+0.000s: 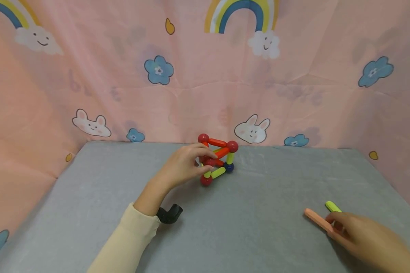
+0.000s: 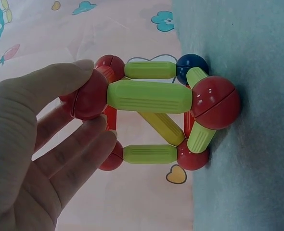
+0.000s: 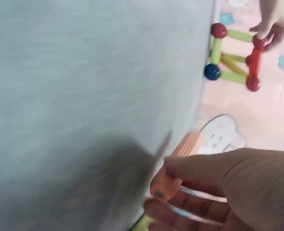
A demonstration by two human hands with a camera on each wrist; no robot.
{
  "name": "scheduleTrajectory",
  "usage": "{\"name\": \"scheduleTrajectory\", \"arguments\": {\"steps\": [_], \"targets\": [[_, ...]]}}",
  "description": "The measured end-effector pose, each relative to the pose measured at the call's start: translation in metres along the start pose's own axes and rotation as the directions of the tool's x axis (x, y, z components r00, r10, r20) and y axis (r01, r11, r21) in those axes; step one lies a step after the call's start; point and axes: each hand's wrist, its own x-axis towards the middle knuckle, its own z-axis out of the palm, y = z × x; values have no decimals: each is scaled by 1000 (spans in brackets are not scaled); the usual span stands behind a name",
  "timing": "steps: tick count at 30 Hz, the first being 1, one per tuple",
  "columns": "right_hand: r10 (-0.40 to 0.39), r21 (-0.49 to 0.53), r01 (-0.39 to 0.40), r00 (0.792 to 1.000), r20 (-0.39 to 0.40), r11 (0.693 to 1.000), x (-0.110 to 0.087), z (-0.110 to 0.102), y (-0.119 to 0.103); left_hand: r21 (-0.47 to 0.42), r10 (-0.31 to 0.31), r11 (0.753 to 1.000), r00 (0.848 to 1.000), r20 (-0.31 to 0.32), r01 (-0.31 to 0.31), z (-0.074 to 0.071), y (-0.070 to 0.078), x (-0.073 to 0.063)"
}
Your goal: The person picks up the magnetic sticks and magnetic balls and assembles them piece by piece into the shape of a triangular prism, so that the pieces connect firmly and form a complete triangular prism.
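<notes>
A frame of red balls, one dark blue ball (image 1: 229, 167) and green, yellow and red ribbed rods stands on the grey table. My left hand (image 1: 186, 163) pinches its upper near red ball (image 2: 90, 98) between thumb and fingers. A green rod (image 2: 149, 96) joins that ball to a lower red ball (image 2: 216, 102). Far to the right, my right hand (image 1: 372, 235) holds an orange rod (image 1: 317, 219) between thumb and fingers. Just behind these fingers shows a light green rod (image 1: 333, 206), partly hidden; whether the hand touches it I cannot tell.
The grey tabletop (image 1: 259, 220) stretches between the two hands. A pink printed cloth (image 1: 191, 98) rises along the table's back and sides, close behind the frame. A black piece (image 1: 171, 214) sits at my left wrist by the sleeve (image 1: 126, 239).
</notes>
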Motion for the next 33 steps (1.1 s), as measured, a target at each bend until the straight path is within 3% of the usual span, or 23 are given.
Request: {"name": "scheduleTrajectory", "arguments": {"steps": [5, 10, 15, 19, 25, 33], "targets": [[-126, 89, 139, 983, -131, 986, 18, -15, -30, -15, 9, 1000, 1000, 2, -9, -1, -1, 0], [-255, 174, 297, 939, -230, 939, 47, -31, -69, -32, 31, 999, 999, 8, -31, -5, -5, -1], [-345, 206, 406, 898, -274, 891, 85, -40, -111, -36, 25, 999, 999, 24, -24, -9, -8, -2], [-357, 213, 430, 882, -309, 878, 109, -39, -134, -30, 21, 999, 999, 39, -20, -11, -10, 0], [-377, 190, 476, 838, -393, 859, 133, -30, -159, -6, -4, 1000, 999, 37, 4, -13, -11, -1], [-294, 160, 393, 853, -431, 906, 139, -24, -169, -22, -7, 1000, 999, 40, 8, -13, -11, 0]]}}
